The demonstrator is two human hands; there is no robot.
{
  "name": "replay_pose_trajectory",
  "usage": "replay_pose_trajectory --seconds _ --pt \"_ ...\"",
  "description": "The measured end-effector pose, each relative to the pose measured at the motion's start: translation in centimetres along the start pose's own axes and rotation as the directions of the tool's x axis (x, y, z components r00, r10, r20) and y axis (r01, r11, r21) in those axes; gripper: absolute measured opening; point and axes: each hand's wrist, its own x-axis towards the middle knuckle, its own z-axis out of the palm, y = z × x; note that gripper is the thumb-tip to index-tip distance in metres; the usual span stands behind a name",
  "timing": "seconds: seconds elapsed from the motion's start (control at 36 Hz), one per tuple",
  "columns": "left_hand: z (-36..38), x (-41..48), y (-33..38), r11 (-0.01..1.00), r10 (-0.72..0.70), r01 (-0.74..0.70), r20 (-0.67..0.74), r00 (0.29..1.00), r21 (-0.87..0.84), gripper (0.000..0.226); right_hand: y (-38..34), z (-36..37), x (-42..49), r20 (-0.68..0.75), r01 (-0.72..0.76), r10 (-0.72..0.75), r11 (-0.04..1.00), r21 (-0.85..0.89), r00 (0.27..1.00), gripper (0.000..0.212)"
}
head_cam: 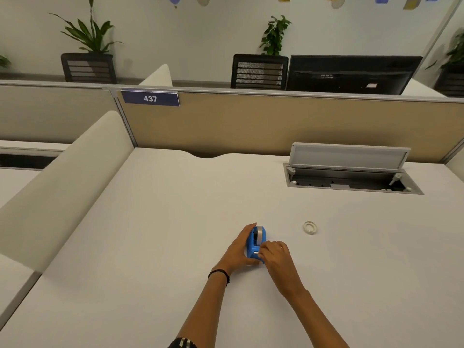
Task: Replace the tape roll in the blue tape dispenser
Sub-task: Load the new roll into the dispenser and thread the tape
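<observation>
Blue tape dispenser [252,243], a roll [260,233] seated in it, stands on the white desk [175,222], left hand [238,252] wrapped round its side and right hand [275,257] pinching its near end, while a second tape roll [310,227] lies well apart, suggesting the swap is unfinished.

You face a wide white desk [150,247] with a cable hatch [351,183] sunk into its far right part, the grey lid [349,155] propped up. A tan partition [251,121] runs along the far edge and carries a blue tag [150,98] reading 437. On your left stands a cream rounded divider [62,177]. Beyond the partition you see a dark monitor [351,74], leafy plants [88,33] above black slatted shapes [258,71], chair backs or planters, and a white wall [175,33].
</observation>
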Motion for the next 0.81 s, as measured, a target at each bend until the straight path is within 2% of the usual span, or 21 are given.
replay_pose_trajectory --seconds 0.17,0.44,0.67,0.72,0.75,0.78,0.81 --pt "0.0 0.0 -0.1 1.000 -0.002 0.002 0.000 1.000 0.006 0.096 -0.2 -0.2 0.0 0.002 0.017 -0.017 0.997 -0.075 1.000 0.033" --pt "-0.1 -0.2 0.4 1.000 -0.023 0.023 0.004 1.000 0.010 0.096 -0.2 -0.7 0.0 0.046 0.052 -0.048 0.994 -0.091 0.998 0.023" --pt "0.1 -0.8 1.2 0.999 -0.050 0.050 -0.006 0.999 0.016 0.097 -0.9 -1.9 -0.8 0.054 0.111 -0.105 0.984 -0.140 0.993 0.025" --pt "0.1 -1.0 1.5 0.998 -0.066 0.066 -0.004 0.998 0.004 0.101 -0.7 -2.1 -1.0 0.025 0.072 -0.070 0.992 -0.099 0.997 0.019" --pt "0.1 -1.2 1.7 0.997 -0.077 0.077 0.002 0.997 -0.001 0.104 -0.5 -2.0 -1.2 0.001 0.079 -0.079 0.993 -0.088 0.997 0.009" --pt "0.1 -1.3 2.0 0.997 -0.082 0.082 0.010 0.997 -0.006 0.107 -0.5 -2.3 -1.2 -0.017 0.043 -0.044 0.997 -0.057 0.999 0.016" --pt "-0.1 -1.4 2.2 0.996 -0.089 0.089 0.020 0.996 -0.004 0.109 -0.5 -2.5 -1.3 -0.045 0.010 -0.011 1.000 -0.019 0.999 0.036"
